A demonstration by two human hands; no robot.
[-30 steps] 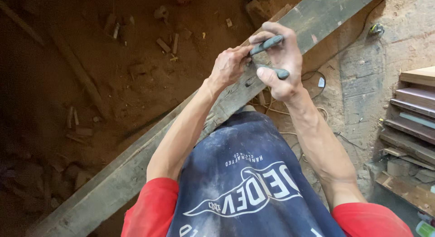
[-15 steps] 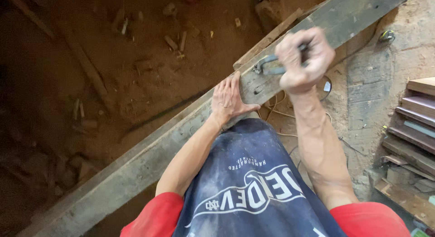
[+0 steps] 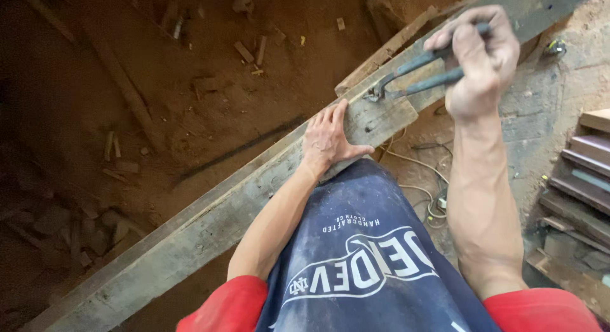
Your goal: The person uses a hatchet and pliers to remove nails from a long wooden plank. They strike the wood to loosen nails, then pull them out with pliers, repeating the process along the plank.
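Weathered grey plank [image 3: 210,227] lies under the flat left hand [image 3: 330,138]; right hand [image 3: 476,59] squeezes metal pincers [image 3: 410,78].

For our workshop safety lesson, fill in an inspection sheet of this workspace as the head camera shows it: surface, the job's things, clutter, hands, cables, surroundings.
Surface: a long weathered wooden plank runs diagonally above a reddish dirt floor.
Job's things: metal pincers, head down at the plank, handles raised.
Clutter: wood scraps and offcuts scattered on the dirt; a second narrow board lies beside the plank.
Hands: left hand pressed flat on the plank; right hand closed around the pincer handles.
Cables: a loose pale cord coils on the ground beneath the plank.
Surroundings: stacked boards at the right edge; a small metal object on the ground, too small to identify.
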